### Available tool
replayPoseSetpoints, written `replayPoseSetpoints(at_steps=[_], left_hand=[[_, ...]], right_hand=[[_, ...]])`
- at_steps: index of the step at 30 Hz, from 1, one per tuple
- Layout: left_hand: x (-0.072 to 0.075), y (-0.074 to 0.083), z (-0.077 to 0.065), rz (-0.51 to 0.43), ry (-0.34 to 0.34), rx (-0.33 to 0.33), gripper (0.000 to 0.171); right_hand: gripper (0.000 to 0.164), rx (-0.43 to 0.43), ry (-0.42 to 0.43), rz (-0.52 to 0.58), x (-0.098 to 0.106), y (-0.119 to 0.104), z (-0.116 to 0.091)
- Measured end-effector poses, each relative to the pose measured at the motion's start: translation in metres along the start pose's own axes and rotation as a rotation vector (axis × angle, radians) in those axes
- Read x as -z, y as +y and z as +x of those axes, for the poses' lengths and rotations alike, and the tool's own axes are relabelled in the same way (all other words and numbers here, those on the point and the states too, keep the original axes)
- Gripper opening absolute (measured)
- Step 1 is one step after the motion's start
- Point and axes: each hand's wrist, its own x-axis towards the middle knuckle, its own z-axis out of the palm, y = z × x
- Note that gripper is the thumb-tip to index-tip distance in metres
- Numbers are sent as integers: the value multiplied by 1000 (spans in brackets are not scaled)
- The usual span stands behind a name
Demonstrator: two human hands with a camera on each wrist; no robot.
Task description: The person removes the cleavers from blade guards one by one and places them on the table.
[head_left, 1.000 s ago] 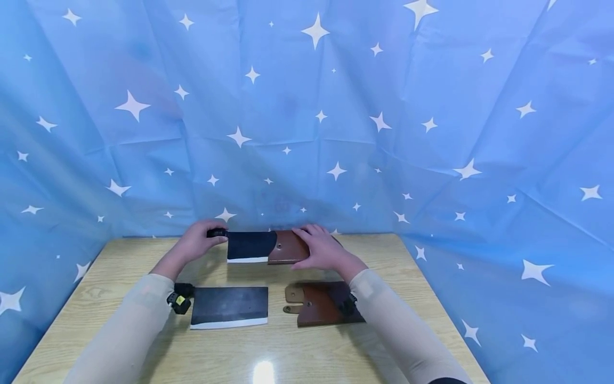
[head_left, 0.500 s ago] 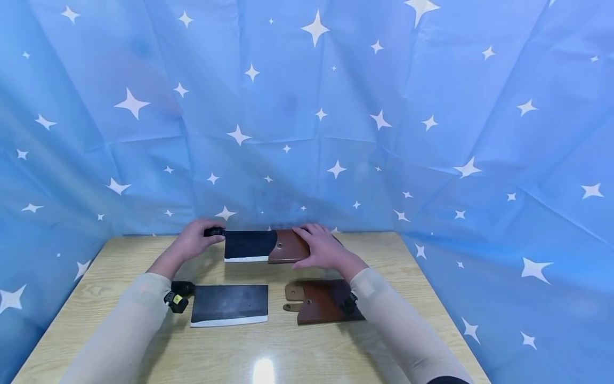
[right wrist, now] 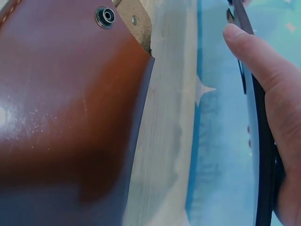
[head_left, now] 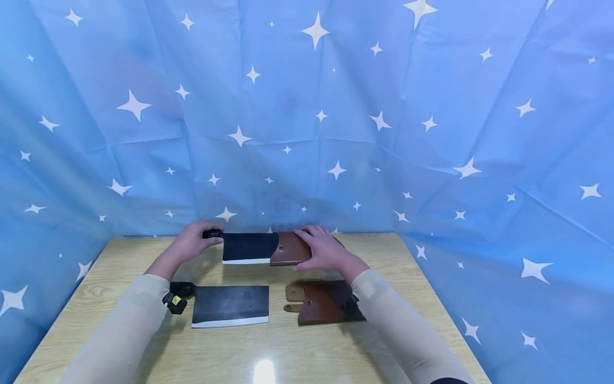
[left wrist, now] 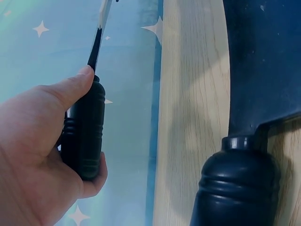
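Observation:
Near the back of the table, my left hand (head_left: 192, 242) grips the black handle (left wrist: 84, 132) of a cleaver (head_left: 247, 247). Its dark blade with a bright edge points right, and the far part is hidden inside a brown leather sheath (head_left: 288, 248). My right hand (head_left: 326, 250) holds that sheath from its right side, thumb on the near face. In the right wrist view, the sheath is seen nearly edge-on beside the thumb (right wrist: 258, 56). Both items are held above the tabletop.
A second cleaver (head_left: 230, 305) lies flat on the wooden table (head_left: 216, 357), in front of the held one. To its right lies a second brown sheath (head_left: 321, 304) with its snap strap undone, partly covered by my right forearm. A blue star-patterned curtain (head_left: 288, 106) hangs behind.
My left hand has drifted slightly left with the cleaver, so a little more blade shows outside the sheath. The right hand and sheath have hardly moved.

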Motion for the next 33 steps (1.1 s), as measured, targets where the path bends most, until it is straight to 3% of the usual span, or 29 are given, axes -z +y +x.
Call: replayPoseSetpoints(at_steps=[33], left_hand=[[4, -19, -6, 5, -9, 21, 45]], right_hand=[[117, -40, 14, 50, -1, 8, -9]])
